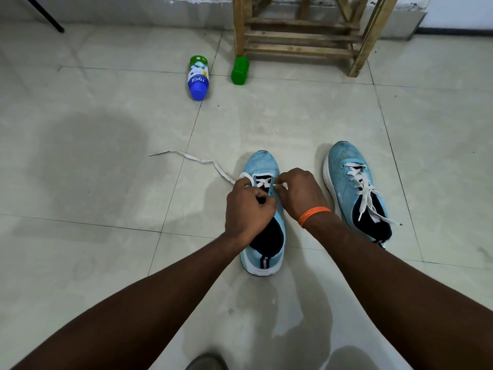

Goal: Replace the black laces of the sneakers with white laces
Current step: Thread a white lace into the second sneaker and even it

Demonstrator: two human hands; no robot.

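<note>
Two light blue sneakers stand on the tiled floor. The left sneaker point(262, 166) is partly laced with a white lace point(192, 157); its loose end trails to the left across the floor. My left hand point(246, 206) has its fingers curled over the eyelet area and grips the shoe's left side there. My right hand point(300, 192) pinches the lace's other end at the right eyelets. The right sneaker point(346, 166) is fully laced with a white lace point(364, 192), its ends lying loose. No black lace is visible.
A blue and green bottle point(198, 77) lies on the floor at the back, with a green cap point(240, 70) beside it. A wooden stool point(306, 36) stands behind. A dark pole foot point(53, 24) shows at the far left.
</note>
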